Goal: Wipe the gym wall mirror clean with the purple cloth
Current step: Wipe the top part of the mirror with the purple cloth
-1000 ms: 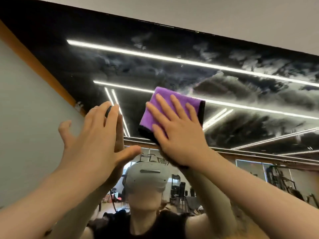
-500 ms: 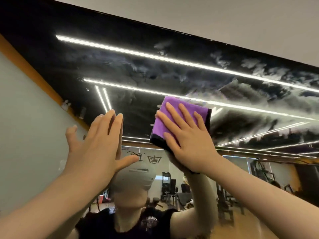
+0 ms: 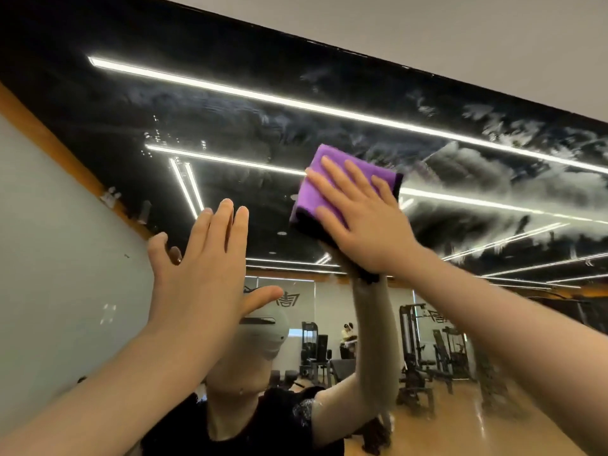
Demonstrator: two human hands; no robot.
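Note:
The wall mirror (image 3: 230, 103) fills most of the view, reflecting a dark ceiling with bright light strips. White smears cover its upper right part. A folded purple cloth (image 3: 320, 182) with a black underside lies flat on the glass near the centre. My right hand (image 3: 365, 222) presses it against the mirror with straight, spread fingers. My left hand (image 3: 200, 271) is raised to the left of the cloth, fingers straight, palm toward the glass; whether it touches the mirror is unclear.
The mirror's top edge meets a pale wall (image 3: 427, 24) above. A grey wall with an orange band (image 3: 49, 139) shows at left. Gym machines (image 3: 424, 350) and a wooden floor appear in the reflection, with my own reflected body below the hands.
My right hand has slid the cloth to the right along the mirror, toward the smeared area. My left hand has stayed raised beside it.

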